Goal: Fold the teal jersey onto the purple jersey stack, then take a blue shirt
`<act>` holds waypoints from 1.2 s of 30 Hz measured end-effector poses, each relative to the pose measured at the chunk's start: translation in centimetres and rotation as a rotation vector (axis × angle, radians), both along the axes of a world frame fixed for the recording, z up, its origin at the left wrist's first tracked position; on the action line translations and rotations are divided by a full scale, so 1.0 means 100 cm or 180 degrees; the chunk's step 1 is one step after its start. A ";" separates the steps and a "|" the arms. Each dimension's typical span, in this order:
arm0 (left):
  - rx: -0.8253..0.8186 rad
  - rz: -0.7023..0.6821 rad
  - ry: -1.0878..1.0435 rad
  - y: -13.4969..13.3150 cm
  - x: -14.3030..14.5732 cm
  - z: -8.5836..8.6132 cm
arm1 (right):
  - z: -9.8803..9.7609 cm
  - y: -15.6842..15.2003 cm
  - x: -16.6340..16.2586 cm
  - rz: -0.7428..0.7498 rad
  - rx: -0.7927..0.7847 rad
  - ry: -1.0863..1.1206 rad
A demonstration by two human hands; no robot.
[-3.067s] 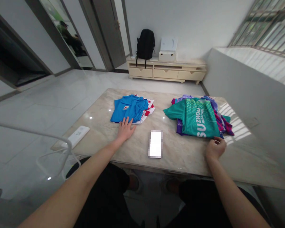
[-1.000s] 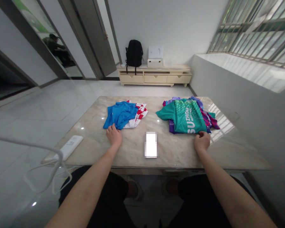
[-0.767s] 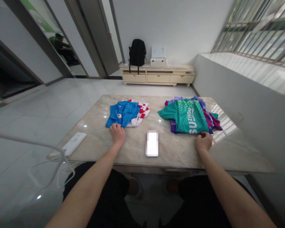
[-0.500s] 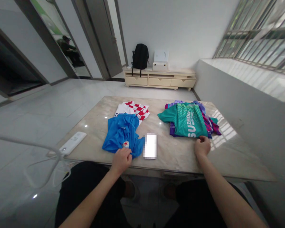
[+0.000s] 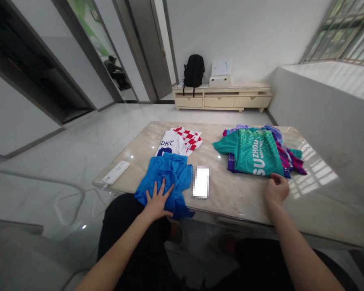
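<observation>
My left hand (image 5: 158,202) lies with fingers spread on a rumpled blue jersey (image 5: 170,169), whose lower part hangs past the table's front edge. Just beyond it, partly covered, is a white jersey with red checks (image 5: 174,141) and dark lettering. On the right a green T-shirt (image 5: 251,153) with white "SUZHOU" print tops a loose pile of purple and pink clothing (image 5: 291,159). My right hand (image 5: 277,189) rests at the lower hem of this shirt, fingers curled; whether they pinch the cloth is hidden.
A blurred-out white rectangle (image 5: 201,182) lies between the clothes. At the table's left edge is a white power strip (image 5: 116,173) with its cable. Beyond the marble-patterned table (image 5: 218,202) stands a low cabinet (image 5: 221,99) carrying a black backpack (image 5: 194,70) and white boxes (image 5: 220,81).
My left hand has gone from closed on the blue jersey to spread flat over it. The jersey has shifted toward me, uncovering more of the white one. My right hand stays by the green hem.
</observation>
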State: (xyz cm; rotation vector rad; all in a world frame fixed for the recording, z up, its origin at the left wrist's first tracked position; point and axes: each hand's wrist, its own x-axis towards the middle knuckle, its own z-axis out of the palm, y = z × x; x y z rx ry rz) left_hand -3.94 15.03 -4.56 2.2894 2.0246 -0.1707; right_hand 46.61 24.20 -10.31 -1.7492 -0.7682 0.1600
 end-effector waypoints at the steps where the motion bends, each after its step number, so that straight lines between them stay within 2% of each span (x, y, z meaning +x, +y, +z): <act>1: -0.0017 0.0051 0.0121 0.006 0.003 -0.005 | 0.002 -0.002 0.000 0.0028 0.0034 0.0047; 5: 0.0348 0.0127 0.0399 0.007 0.014 -0.021 | 0.012 -0.008 -0.006 0.0303 0.0158 0.0152; 9: 0.0783 0.0183 0.0178 -0.007 0.020 -0.029 | 0.025 -0.014 -0.030 0.0874 0.0131 0.0451; 12: 0.0776 0.0273 -0.0402 -0.013 0.013 -0.023 | 0.031 -0.025 -0.055 0.1362 0.0066 0.0508; 14: 0.0634 0.0339 -0.0697 -0.018 0.002 -0.011 | 0.034 -0.038 -0.078 0.1789 0.0115 0.0482; 16: 0.0534 0.0426 -0.0893 -0.029 -0.008 0.004 | 0.036 -0.059 -0.110 0.2417 0.0173 0.0697; 19: 0.0262 0.0561 -0.1737 -0.068 -0.004 0.025 | 0.040 -0.106 -0.173 0.3618 -0.0093 0.1638; 20: 0.0103 0.0571 -0.2146 -0.086 0.003 0.030 | 0.041 -0.125 -0.195 0.3858 -0.0238 0.2032; 22: -0.0355 0.0385 -0.2852 -0.127 0.024 0.034 | 0.041 -0.162 -0.234 0.4433 -0.0543 0.2885; 24: -0.0856 0.0131 -0.3275 -0.164 0.045 0.033 | 0.041 -0.194 -0.257 0.4895 -0.0829 0.3793; 27: -0.0954 0.0183 -0.3752 -0.198 0.062 0.025 | 0.040 -0.218 -0.260 0.5043 -0.1371 0.4727; 29: -0.0926 0.0413 -0.3931 -0.201 0.065 0.023 | 0.042 -0.221 -0.250 0.5110 -0.1764 0.5170; 32: -0.0827 0.0887 -0.4099 -0.182 0.066 0.030 | 0.047 -0.218 -0.239 0.5187 -0.1919 0.5398; 34: -0.0772 0.1023 -0.4108 -0.164 0.069 0.040 | 0.049 -0.220 -0.240 0.4862 -0.2060 0.5401; 36: -0.0801 0.0902 -0.4043 -0.151 0.075 0.049 | 0.050 -0.223 -0.246 0.4346 -0.2249 0.5437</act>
